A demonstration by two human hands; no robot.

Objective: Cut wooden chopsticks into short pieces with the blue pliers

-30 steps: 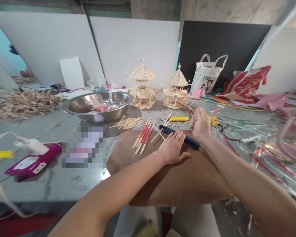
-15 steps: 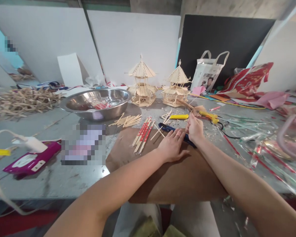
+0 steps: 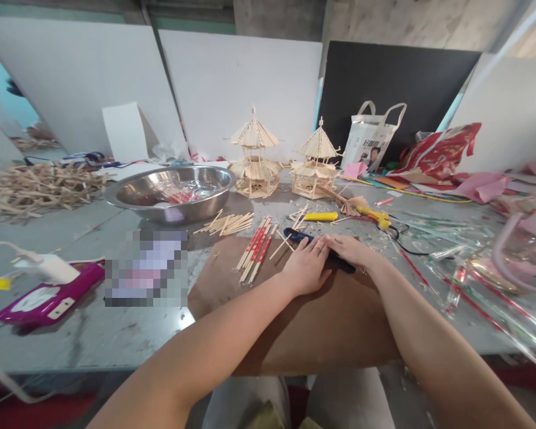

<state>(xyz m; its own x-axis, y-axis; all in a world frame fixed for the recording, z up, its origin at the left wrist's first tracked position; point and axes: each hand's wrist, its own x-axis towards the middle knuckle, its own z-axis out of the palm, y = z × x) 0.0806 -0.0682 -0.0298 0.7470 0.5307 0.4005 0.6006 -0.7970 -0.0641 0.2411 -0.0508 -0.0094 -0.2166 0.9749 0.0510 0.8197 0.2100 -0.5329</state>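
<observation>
My left hand (image 3: pixel 307 267) lies with its fingers stretched out over a dark blue tool (image 3: pixel 300 235) on a brown board (image 3: pixel 330 333). My right hand (image 3: pixel 348 249) rests on the tool from the right, fingers extended and touching my left fingertips. The middle of the tool is hidden under both hands. Thin wooden sticks (image 3: pixel 282 243) cross beside its left end. Left of them, red-wrapped stick packs (image 3: pixel 258 250) lie on the board. Just beyond the tool is a yellow ridged handle (image 3: pixel 320 217).
Two stick pagodas (image 3: pixel 254 170) (image 3: pixel 316 170) stand at the back. A metal basin (image 3: pixel 183 211), loose sticks (image 3: pixel 239 223), a blurred phone (image 3: pixel 149 268) and a purple power strip (image 3: pixel 53 298) are left. A brush (image 3: pixel 351 205), yellow glue gun (image 3: pixel 375 215) and plastic wrappers (image 3: pixel 460 280) lie right.
My right hand has come down and left, from a closed pose near the brush to lying by my left fingers. My left hand stays on the tool. The view has shifted slightly.
</observation>
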